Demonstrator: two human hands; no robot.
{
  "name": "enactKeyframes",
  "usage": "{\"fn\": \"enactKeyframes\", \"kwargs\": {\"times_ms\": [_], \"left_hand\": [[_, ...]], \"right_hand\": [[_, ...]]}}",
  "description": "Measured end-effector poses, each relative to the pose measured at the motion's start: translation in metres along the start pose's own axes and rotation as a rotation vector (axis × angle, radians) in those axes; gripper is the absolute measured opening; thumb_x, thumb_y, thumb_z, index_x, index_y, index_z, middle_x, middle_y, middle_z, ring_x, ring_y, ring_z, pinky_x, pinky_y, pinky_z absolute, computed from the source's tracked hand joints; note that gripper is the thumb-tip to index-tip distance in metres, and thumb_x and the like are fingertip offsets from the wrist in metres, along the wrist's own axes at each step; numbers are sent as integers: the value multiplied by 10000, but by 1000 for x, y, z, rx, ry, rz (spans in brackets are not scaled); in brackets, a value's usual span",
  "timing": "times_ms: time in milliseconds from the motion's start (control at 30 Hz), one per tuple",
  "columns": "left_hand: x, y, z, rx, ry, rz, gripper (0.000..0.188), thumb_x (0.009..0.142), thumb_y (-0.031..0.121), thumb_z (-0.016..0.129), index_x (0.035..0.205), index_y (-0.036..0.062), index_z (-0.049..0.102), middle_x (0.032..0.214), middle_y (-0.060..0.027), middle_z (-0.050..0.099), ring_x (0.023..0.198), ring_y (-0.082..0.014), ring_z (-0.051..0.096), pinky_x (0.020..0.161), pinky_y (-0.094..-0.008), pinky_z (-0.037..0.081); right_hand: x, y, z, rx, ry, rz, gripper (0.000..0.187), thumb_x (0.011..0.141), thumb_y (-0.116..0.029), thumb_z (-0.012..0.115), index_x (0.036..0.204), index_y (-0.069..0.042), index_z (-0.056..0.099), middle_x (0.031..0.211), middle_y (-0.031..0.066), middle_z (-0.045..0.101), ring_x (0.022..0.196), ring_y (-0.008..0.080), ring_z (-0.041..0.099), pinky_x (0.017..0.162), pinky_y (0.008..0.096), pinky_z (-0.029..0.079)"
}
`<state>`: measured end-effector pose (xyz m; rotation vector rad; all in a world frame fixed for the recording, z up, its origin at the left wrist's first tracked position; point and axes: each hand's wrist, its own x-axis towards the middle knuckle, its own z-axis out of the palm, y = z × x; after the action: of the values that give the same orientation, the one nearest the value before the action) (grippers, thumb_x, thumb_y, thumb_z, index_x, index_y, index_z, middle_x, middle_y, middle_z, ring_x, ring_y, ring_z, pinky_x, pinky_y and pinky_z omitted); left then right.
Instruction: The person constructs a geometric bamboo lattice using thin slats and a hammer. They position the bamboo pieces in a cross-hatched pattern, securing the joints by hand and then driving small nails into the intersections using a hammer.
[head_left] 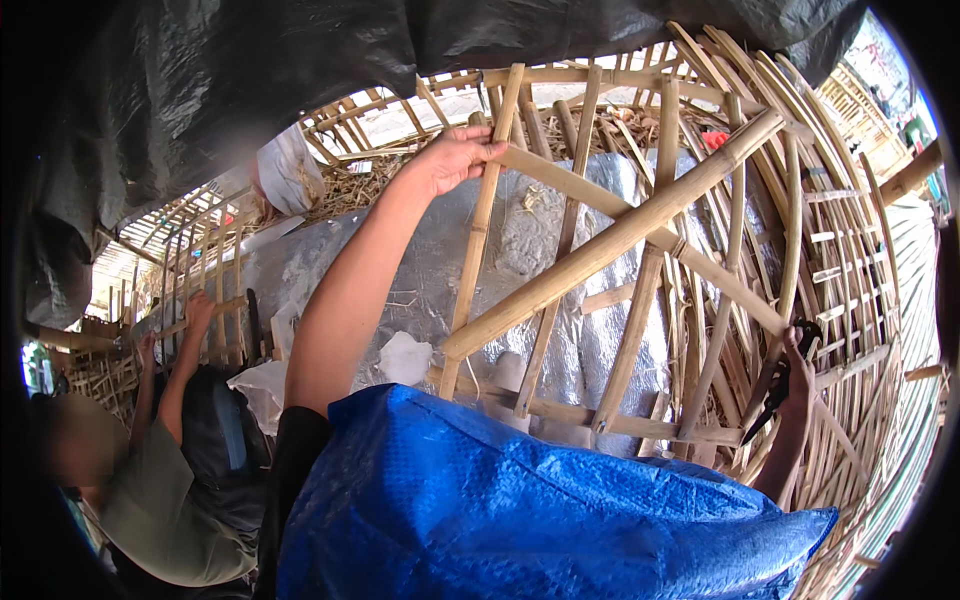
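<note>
A large bamboo frame (600, 250) is held upright in front of the person, above a blue woven tarp (520, 510) that covers the lap. The frame is made of split bamboo slats crossed by a thick round diagonal pole (610, 245) and ringed on the right by many thin curved strips (850, 260).

The left hand (452, 158) is raised to the upper part of the frame, and its fingers (490, 150) are closed around a slat where it meets an upright piece. The right hand (795, 385) is low at the right, beside a slanting slat; its fingers are wrapped around a dark hand tool (775, 390), apparently pliers or cutters, though the exact kind cannot be told.

The frame is judged to be light for its size but stiff along the round pole and springy in the thin strips, which would bend or splinter if squeezed. The bamboo skin looks smooth and dry, so a grip can slide along it. Hold is best taken at the crossings or on the thick pole, where the joints resist twisting; split edges are likely sharp.

Behind the frame a silvery sheet (560, 240) lies on the ground with straw scattered about. At the left another person (170, 470) is seated, with a hand (200, 308) on a second bamboo lattice (195, 290). A dark plastic cover (250, 70) hangs overhead.
</note>
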<state>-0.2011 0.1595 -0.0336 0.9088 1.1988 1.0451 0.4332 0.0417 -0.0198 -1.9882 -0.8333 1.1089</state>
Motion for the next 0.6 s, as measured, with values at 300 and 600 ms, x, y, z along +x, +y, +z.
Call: {"fn": "enactKeyframes", "kwargs": {"times_ms": [300, 600], "left_hand": [[2, -72, 15, 140, -57, -218, 367, 909, 185, 723, 1216, 14, 616, 1117, -71, 679, 973, -209, 670, 940, -381, 477], [-10, -81, 30, 515, 262, -126, 385, 854, 130, 770, 1196, -1, 652, 1007, -76, 699, 949, -156, 647, 847, -316, 523]], "right_hand": [[-32, 60, 16, -21, 73, 129, 366, 804, -458, 805, 958, -140, 712, 675, -83, 549, 533, 53, 484, 500, 224, 379], [-14, 94, 17, -38, 59, 176, 429, 819, -487, 781, 1033, -125, 700, 782, -66, 565, 652, 54, 505, 573, 229, 392]]}}
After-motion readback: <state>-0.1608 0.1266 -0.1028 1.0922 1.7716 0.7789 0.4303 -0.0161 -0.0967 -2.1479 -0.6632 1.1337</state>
